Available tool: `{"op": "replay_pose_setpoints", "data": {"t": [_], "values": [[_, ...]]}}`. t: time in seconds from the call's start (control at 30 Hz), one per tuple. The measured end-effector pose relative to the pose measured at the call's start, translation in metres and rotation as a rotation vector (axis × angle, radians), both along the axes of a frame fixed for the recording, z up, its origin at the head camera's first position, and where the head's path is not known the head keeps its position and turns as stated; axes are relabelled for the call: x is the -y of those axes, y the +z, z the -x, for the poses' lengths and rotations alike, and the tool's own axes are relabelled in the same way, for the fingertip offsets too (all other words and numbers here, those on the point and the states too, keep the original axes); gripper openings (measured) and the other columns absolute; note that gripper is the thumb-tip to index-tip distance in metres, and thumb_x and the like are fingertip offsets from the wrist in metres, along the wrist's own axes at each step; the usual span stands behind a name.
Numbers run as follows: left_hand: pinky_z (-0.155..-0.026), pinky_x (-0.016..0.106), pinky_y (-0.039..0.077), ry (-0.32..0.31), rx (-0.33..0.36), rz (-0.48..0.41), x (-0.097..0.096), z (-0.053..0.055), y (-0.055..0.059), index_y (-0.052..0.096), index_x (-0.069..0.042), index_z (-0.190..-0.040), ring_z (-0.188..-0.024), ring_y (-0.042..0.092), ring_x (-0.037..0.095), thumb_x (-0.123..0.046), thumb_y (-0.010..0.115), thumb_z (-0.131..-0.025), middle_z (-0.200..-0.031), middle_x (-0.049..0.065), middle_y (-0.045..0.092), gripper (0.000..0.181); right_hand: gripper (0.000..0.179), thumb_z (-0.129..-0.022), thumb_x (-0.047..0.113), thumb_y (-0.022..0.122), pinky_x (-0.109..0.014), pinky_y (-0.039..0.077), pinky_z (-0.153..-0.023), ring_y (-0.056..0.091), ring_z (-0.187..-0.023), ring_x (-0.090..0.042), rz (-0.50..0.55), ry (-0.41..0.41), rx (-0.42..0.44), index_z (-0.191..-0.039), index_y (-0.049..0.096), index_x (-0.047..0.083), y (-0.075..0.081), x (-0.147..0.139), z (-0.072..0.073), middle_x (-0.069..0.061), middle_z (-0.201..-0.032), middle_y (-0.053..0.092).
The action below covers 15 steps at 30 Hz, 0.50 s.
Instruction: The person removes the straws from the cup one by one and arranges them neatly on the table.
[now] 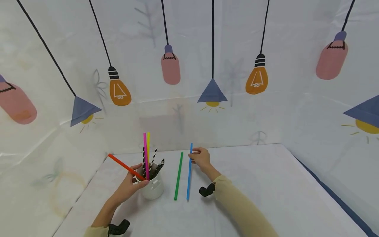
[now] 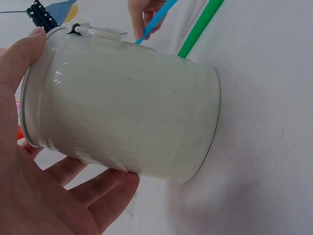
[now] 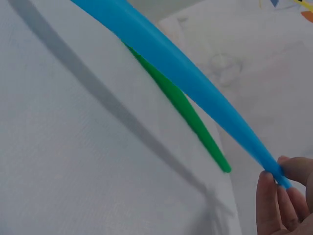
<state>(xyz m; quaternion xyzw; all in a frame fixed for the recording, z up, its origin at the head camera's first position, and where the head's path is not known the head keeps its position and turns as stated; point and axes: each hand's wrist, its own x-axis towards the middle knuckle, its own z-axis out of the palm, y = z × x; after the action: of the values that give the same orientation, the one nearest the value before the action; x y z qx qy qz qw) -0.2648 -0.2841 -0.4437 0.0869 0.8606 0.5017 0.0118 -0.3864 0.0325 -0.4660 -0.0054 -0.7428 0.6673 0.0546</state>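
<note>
My left hand (image 1: 125,189) grips a white metal pail (image 1: 154,191) with its thumb at the rim and its fingers along the side. Several straws stand in the pail: a pink straw (image 1: 145,148), a yellow straw (image 1: 149,143), a red-orange straw (image 1: 119,162) leaning far left over the hand, and black-and-white patterned ones. To the right, my right hand (image 1: 202,158) pinches a blue straw (image 3: 195,90) near its far end, between thumb and fingers. In the right wrist view the straw's shadow falls apart from it. A green straw (image 1: 178,177) lies on the table between pail and blue straw.
A white-covered table (image 1: 260,191) carries everything. White sheeting printed with hanging lamps (image 1: 212,92) rises behind its back edge and along both sides. Each wrist bears a black strapped device (image 1: 207,190).
</note>
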Motion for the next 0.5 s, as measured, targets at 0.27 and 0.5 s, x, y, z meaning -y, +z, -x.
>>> {"op": "replay_pose_setpoints", "data": {"t": [0.27, 0.5], "values": [[-0.087, 0.048, 0.048, 0.000, 0.006, 0.001, -0.002, 0.001, -0.001, 0.025, -0.015, -0.147, -0.117, 0.046, 0.037, -0.026, 0.072, -0.089, -0.147, 0.020, 0.029, 0.076, 0.033, -0.081, 0.007, 0.078, -0.029, 0.056, -0.058, 0.067, -0.066, -0.017, -0.064, -0.065, 0.051, -0.110, 0.066, -0.004, -0.015, -0.002, 0.003, -0.014, -0.091, 0.069], [-0.089, 0.052, 0.047, 0.007, 0.006, -0.004, 0.000, 0.001, 0.000, 0.023, -0.015, -0.148, -0.121, 0.044, 0.040, -0.026, 0.071, -0.089, -0.148, 0.021, 0.026, 0.077, 0.030, -0.081, 0.009, 0.078, -0.026, 0.054, -0.055, 0.064, -0.058, -0.014, -0.126, -0.060, 0.101, -0.107, 0.068, -0.002, -0.018, 0.004, 0.006, -0.010, -0.082, 0.068]]}}
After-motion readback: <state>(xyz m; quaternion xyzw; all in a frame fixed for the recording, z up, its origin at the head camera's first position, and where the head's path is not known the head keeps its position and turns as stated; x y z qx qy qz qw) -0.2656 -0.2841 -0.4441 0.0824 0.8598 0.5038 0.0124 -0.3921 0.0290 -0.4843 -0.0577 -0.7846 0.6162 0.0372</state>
